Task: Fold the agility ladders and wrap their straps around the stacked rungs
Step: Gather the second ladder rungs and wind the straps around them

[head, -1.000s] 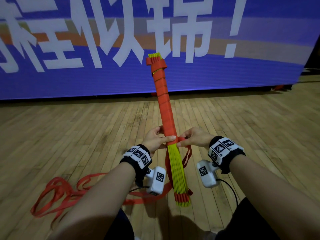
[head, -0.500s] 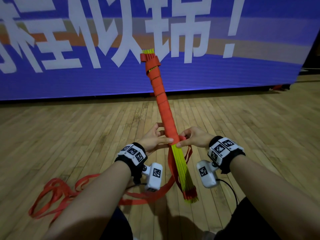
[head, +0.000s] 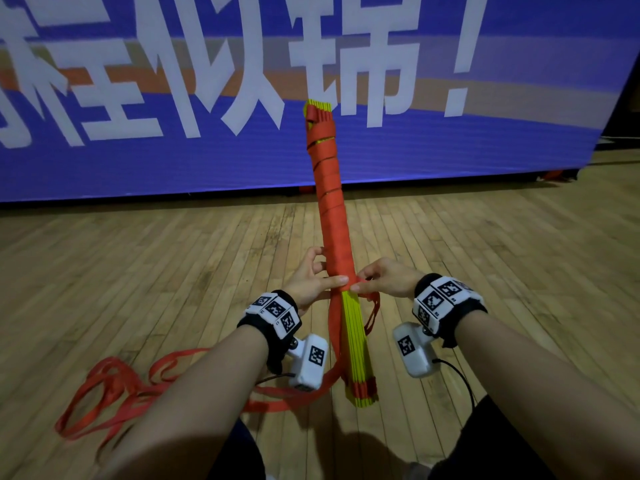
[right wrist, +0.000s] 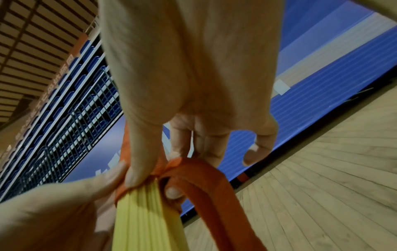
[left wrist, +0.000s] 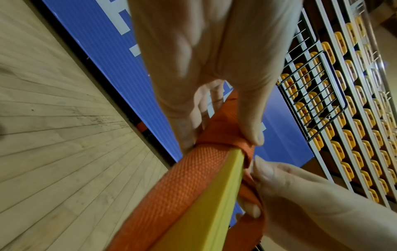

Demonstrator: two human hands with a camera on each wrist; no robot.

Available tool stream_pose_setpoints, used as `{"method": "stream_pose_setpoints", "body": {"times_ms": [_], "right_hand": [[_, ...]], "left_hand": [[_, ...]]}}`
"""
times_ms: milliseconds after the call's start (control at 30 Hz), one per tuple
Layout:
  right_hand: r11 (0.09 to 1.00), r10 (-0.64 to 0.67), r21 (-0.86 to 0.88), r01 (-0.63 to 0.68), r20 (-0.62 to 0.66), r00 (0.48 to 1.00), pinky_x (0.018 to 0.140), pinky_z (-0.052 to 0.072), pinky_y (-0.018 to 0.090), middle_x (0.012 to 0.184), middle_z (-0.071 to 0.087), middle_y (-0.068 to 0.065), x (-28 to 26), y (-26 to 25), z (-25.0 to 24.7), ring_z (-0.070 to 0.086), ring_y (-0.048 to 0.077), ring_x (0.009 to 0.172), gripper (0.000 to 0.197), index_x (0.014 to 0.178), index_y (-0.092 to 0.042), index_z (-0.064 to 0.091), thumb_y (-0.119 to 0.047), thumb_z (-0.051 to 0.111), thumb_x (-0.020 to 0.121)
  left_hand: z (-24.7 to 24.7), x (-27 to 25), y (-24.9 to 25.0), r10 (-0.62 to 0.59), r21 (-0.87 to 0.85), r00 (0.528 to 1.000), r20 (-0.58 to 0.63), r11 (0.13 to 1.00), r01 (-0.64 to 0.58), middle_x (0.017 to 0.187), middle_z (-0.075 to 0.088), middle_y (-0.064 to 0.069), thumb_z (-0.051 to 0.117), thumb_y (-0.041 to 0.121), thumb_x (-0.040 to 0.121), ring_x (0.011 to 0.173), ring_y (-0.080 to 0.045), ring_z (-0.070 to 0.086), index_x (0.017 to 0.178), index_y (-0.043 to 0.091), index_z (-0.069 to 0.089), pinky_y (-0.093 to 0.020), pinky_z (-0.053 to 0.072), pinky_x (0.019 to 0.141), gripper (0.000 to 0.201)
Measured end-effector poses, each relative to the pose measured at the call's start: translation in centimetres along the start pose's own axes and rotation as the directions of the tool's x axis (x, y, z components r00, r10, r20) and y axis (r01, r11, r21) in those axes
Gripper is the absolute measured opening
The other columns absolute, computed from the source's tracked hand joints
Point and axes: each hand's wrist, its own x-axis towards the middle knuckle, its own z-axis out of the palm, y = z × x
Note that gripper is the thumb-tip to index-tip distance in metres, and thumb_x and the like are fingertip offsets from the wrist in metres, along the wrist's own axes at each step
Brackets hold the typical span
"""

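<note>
Wooden floorboards [head: 145, 278] run beneath me toward one big blue banner [head: 104, 168] with white characters standing along the far edge of the floor. I hold one bundle of stacked rungs [head: 353, 341] in the air over the boards, its long axis running away from me: the far end points up toward the banner, the near end dips down toward my lap, just above the floor. Most of its length, from the far tip to my fingers, is already bound in turns of the orange strap [head: 332, 216]; the near part shows bare yellow rungs, with orange webbing at the near tip. My left hand [head: 308, 282] curls round the bundle from the left, thumb laid across the last turn. My right hand [head: 388, 280] pinches the strap between thumb and forefinger against the bundle's right side, its other fingers loosely bent. The two thumbs almost meet on the wrap's edge. From there the strap hangs in a loop below the bundle and trails to a loose red heap [head: 110, 393] on the boards at my left. I wear one marker-tagged wristband [head: 273, 311] with a small white camera on each wrist.
</note>
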Motion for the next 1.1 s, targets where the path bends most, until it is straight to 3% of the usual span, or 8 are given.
{"method": "stream_pose_setpoints", "body": {"times_ms": [100, 233, 333, 400, 633, 867, 967, 1100], "right_hand": [[1.000, -0.002, 0.021, 0.002, -0.011, 1.000, 0.087, 0.046, 0.024, 0.080, 0.067, -0.004, 0.0, 0.4, -0.2, 0.062, 0.010, 0.083, 0.020, 0.083, -0.021, 0.067, -0.023, 0.052, 0.097], [0.999, 0.042, -0.022, -0.044, -0.100, 0.994, 0.075, 0.050, 0.018, 0.083, 0.067, 0.000, 0.2, 0.4, 0.0, 0.062, 0.008, 0.076, 0.020, 0.099, -0.005, 0.070, -0.017, 0.054, 0.096], [0.989, 0.054, -0.130, -0.075, -0.159, 0.986, 0.081, 0.051, 0.025, 0.093, 0.070, 0.008, 0.5, 0.4, 0.3, 0.061, 0.011, 0.081, 0.020, 0.101, -0.003, 0.071, -0.016, 0.057, 0.094], [0.989, 0.037, -0.135, -0.063, -0.182, 0.983, 0.079, 0.051, 0.022, 0.094, 0.070, 0.008, 0.6, 0.2, 0.5, 0.061, 0.011, 0.081, 0.018, 0.099, -0.003, 0.071, -0.015, 0.059, 0.093], [0.997, 0.011, -0.073, -0.021, -0.126, 0.992, 0.068, 0.048, 0.012, 0.079, 0.066, 0.000, 0.5, -0.7, 0.5, 0.060, 0.007, 0.072, 0.010, 0.090, -0.007, 0.070, -0.010, 0.061, 0.090], [0.978, 0.070, -0.182, -0.099, -0.161, 0.984, 0.051, 0.037, 0.019, 0.058, 0.053, -0.003, 0.9, -1.0, 1.4, 0.048, 0.007, 0.053, 0.031, 0.063, -0.016, 0.060, -0.038, 0.077, 0.076], [0.982, 0.062, -0.168, -0.085, -0.139, 0.988, 0.055, 0.040, 0.021, 0.062, 0.055, 0.000, 0.8, -1.1, 1.3, 0.049, 0.009, 0.057, 0.029, 0.070, -0.011, 0.065, -0.036, 0.076, 0.077], [0.992, 0.044, -0.110, -0.060, -0.143, 0.989, 0.065, 0.044, 0.021, 0.068, 0.059, 0.000, 0.4, -0.9, 0.6, 0.053, 0.009, 0.063, 0.028, 0.083, -0.008, 0.070, -0.035, 0.074, 0.079]], "left_hand": [[-0.2, 0.1, 0.0, 0.008, 0.006, 1.000, -0.010, 1.000, -0.008, 0.123, 0.058, -0.018, 0.069, -0.002, 0.080, 0.106, -0.030, 0.063, 0.131, 0.015, 0.033, -0.041, 0.056, 0.081, 0.065], [-0.1, 0.1, 0.1, 0.014, -0.020, 1.000, -0.012, 1.000, -0.015, 0.120, 0.059, -0.015, 0.068, -0.002, 0.081, 0.100, -0.027, 0.064, 0.128, 0.017, 0.033, -0.040, 0.057, 0.078, 0.062], [-0.1, 0.2, 0.0, 0.019, -0.029, 0.999, -0.034, 0.999, -0.020, 0.118, 0.059, -0.013, 0.066, -0.002, 0.083, 0.099, -0.026, 0.064, 0.127, 0.019, 0.033, -0.041, 0.057, 0.079, 0.059], [-0.1, 0.3, -0.1, 0.028, -0.012, 0.998, -0.051, 1.000, -0.029, 0.118, 0.058, -0.012, 0.066, 0.000, 0.084, 0.100, -0.026, 0.063, 0.125, 0.020, 0.033, -0.040, 0.057, 0.077, 0.057], [0.1, 0.4, -0.1, 0.073, 0.028, 0.991, -0.115, 0.997, -0.070, 0.122, 0.056, -0.016, 0.071, 0.002, 0.081, 0.100, -0.025, 0.063, 0.123, 0.018, 0.033, -0.035, 0.059, 0.073, 0.058], [0.4, 0.5, 0.0, 0.045, 0.065, 0.985, -0.165, 0.997, -0.035, 0.124, 0.057, -0.011, 0.079, 0.005, 0.073, 0.103, -0.026, 0.064, 0.124, 0.011, 0.043, -0.044, 0.058, 0.081, 0.062], [-0.1, 0.4, 0.2, 0.032, 0.074, 0.994, -0.106, 0.997, -0.024, 0.123, 0.058, -0.012, 0.077, 0.002, 0.074, 0.107, -0.024, 0.062, 0.123, 0.012, 0.051, -0.041, 0.057, 0.084, 0.057], [-0.6, -0.1, 0.6, -0.032, 0.004, 0.999, 0.034, 0.999, 0.032, 0.113, 0.062, -0.014, 0.066, -0.011, 0.079, 0.102, -0.024, 0.064, 0.130, 0.018, 0.040, -0.030, 0.057, 0.079, 0.065]]}}
